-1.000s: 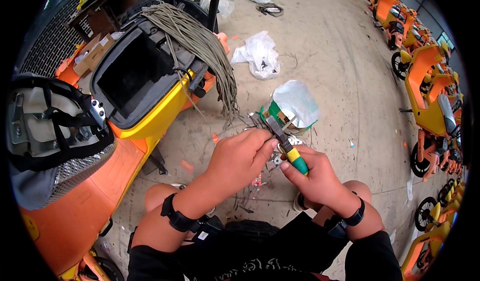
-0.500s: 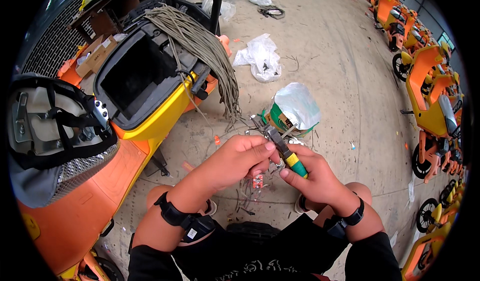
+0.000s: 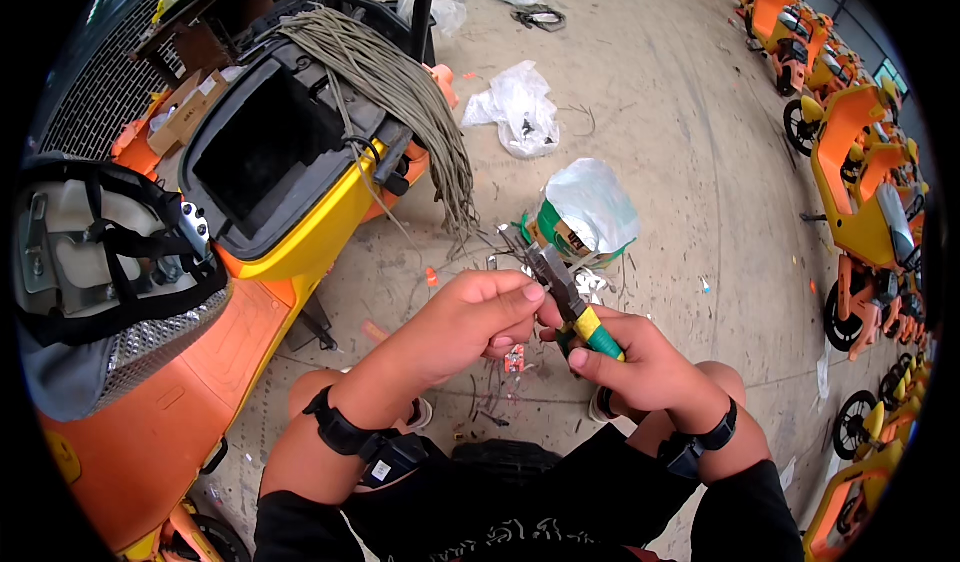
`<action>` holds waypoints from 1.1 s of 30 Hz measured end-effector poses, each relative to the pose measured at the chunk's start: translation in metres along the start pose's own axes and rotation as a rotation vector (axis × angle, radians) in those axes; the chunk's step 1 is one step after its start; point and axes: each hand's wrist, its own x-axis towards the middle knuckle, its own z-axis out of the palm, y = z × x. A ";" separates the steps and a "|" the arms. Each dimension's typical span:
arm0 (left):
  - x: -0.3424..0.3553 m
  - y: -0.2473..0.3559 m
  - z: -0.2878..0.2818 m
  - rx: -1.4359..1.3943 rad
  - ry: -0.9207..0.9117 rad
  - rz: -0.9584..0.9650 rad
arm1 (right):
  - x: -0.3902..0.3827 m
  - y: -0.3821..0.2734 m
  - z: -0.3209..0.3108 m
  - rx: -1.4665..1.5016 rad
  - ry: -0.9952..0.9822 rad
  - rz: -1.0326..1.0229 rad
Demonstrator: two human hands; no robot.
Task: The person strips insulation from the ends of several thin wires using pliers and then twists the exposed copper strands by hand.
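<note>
Pliers (image 3: 572,297) shifted slightly rightward in my grip since half a second ago; second handle now visible. Right hand (image 3: 640,357) wrapped around the handles. Left hand (image 3: 470,322) curled beside the pliers' head, thumb to forefinger; cannot tell what's pinched. Just beyond both hands, green-and-white sack (image 3: 592,205); farther, whitish plastic bag (image 3: 525,112).

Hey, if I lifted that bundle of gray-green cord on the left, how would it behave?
The bundle of cord would probably flop, since it bends and droops at one end. It might snag or tangle, as parts hang loose, and could feel fairly heavy, being so thickly bunched.
</note>
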 end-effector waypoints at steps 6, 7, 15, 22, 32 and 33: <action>0.004 -0.008 0.006 0.335 0.216 0.203 | -0.001 0.000 -0.005 -0.027 0.018 0.013; 0.004 -0.010 0.009 0.471 0.308 0.282 | -0.001 0.000 -0.006 -0.034 0.026 0.029; 0.009 -0.022 0.014 1.190 0.534 0.776 | 0.001 0.007 -0.004 0.026 0.246 0.043; 0.008 -0.019 0.016 1.202 0.614 0.764 | -0.002 0.009 -0.001 -0.291 0.336 -0.045; 0.006 -0.018 0.017 1.102 0.626 0.673 | -0.004 -0.018 0.004 -0.233 0.193 0.175; 0.006 -0.019 0.016 1.048 0.619 0.653 | -0.004 -0.020 0.004 -0.179 0.185 0.225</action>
